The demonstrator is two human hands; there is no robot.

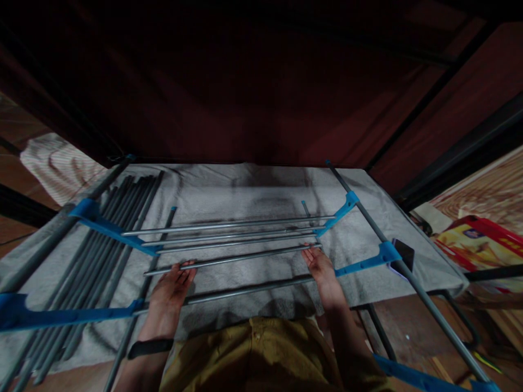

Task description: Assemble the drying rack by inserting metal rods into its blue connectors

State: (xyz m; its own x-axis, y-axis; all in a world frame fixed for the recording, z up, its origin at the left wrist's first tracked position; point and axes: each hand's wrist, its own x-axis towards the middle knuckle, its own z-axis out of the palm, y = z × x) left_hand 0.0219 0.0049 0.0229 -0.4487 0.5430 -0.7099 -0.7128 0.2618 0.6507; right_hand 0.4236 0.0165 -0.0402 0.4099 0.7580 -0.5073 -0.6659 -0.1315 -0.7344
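A loose grey metal tube (pixel 245 257) runs crosswise in front of me, held near both ends. My left hand (pixel 174 280) has its palm turned up and its fingers around the tube near the left end. At the right end, my right hand (pixel 317 262) grips the same tube between thumb and fingers. Around the hands stands a rack frame of grey poles with blue plastic brackets (pixel 363 263). Several crossbars (pixel 237 224) span between the far brackets. A nearer crossbar (pixel 245 291) passes below my hands and joins the left blue bracket (pixel 77 317).
Several loose grey tubes (pixel 102 250) lie side by side on the cloth-covered table (pixel 245 190) at left. A dark flat object (pixel 402 256) rests by the right pole. Dark red fabric walls (pixel 245 98) enclose the back. A red and yellow box (pixel 482 245) stands at right.
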